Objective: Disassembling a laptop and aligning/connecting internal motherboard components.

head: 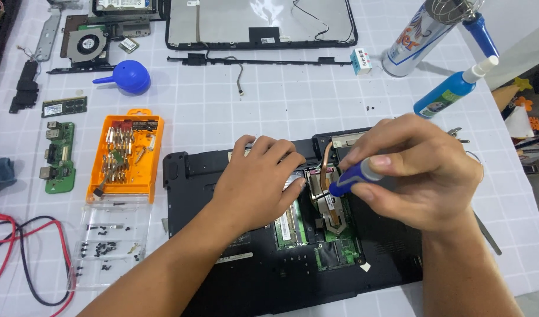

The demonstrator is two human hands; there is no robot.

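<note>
An upturned black laptop base point(193, 194) lies in front of me with its bottom cover off. Green circuit boards point(334, 249), memory modules and a copper heat pipe show inside. My left hand point(260, 182) rests flat on the laptop, its fingers at the left edge of the opening. My right hand point(419, 170) grips a blue-handled screwdriver point(354, 178). Its tip points down into the open bay near the heat pipe and is hidden by the handle.
An orange bit case point(125, 155) and a clear lid with several small screws point(105, 249) lie to the left. Farther off are a green board point(61, 155), a blue air blower point(128, 76), a fan assembly point(87, 44), a screen panel point(258, 23), a spray can point(413, 38), a blue bottle point(451, 91) and red and black cables point(23, 252).
</note>
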